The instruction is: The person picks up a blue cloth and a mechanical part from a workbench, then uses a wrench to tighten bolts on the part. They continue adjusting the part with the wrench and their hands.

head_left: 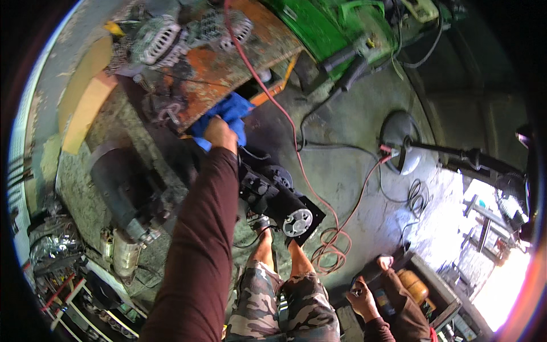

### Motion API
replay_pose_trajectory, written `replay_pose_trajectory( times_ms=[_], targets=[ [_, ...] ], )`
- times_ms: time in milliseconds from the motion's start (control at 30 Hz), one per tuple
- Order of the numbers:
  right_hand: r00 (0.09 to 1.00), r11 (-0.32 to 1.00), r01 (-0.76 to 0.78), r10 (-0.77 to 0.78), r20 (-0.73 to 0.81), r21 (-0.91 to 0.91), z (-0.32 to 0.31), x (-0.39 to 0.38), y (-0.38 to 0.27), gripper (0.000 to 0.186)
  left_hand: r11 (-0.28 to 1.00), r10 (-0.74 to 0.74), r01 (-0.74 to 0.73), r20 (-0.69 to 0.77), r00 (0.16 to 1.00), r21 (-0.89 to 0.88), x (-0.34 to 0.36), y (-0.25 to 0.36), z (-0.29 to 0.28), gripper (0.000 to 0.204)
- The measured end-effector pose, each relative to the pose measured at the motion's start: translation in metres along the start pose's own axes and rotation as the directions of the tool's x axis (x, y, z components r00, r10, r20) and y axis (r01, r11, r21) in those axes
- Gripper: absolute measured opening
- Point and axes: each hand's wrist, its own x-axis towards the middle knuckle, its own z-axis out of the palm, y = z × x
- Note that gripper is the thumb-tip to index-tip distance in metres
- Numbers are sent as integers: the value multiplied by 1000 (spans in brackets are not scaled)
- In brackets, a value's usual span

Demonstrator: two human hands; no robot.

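My left hand reaches up to the worn orange bench with its fingers closed on a blue cloth, beside an open compartment under the top. Just below it, a black starter-like motor with a round silver end stands by my feet. At the lower right, my right hand is closed around a small dark object, too small to name. Metal alternator housings lie on the bench.
A green machine is at upper right, a round-based black stand at right. Red hose and black cables cross the floor. A large dark cylinder lies left; a crate and brown fabric are lower right.
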Motion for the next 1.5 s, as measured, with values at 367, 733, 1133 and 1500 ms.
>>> replay_pose_trajectory(
  times_ms=[367, 733, 1133, 1500],
  targets=[
    [978, 978, -170, 153, 141, 118, 52, 15, 54, 73, 57, -334, 646, 595, 731, -761, 74, -9, 0, 62],
    [993, 985, 101, -107, 40, 142, 5, 38, -32, 71, 463, 372, -280, -103, 922, -841, -280, 31, -143, 13],
    [960, 939, 279, -280, -24, 203, 7, 21, -43, 63, 846, 323, -84, 381, 866, -527, -522, -89, -127, 31],
    [939, 716, 272, -345, -12, 643, 39, 18, -104, 54, 355, 152, 569, 647, 747, -742, -569, -15, -68, 32]
  ],
)
